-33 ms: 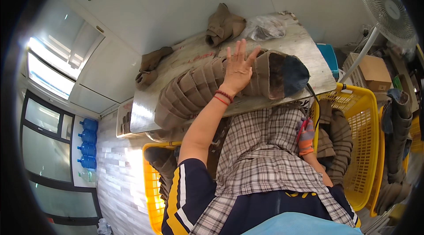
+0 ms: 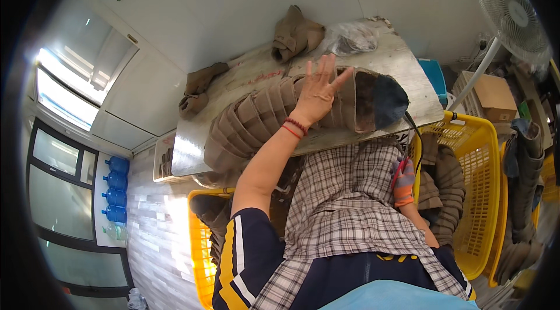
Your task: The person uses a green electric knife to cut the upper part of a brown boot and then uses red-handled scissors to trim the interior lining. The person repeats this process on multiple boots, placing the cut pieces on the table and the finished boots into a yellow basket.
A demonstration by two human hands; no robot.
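The person's left hand (image 2: 317, 97), fingers spread and clasping nothing, lies across the nested row of brown shoe uppers (image 2: 254, 113) on the desk (image 2: 405, 56), apparently to steady it, while the gloved right hand (image 2: 403, 188) hangs beside the yellow basket (image 2: 481, 164), its grip unclear.

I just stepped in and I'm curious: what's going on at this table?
Someone in a checked apron has their bare left hand spread on a long row of overlapping brown pieces lying on the table. Their gloved right hand is low beside the apron, by something red; its grip is unclear. More brown pieces sit in the yellow basket at right.
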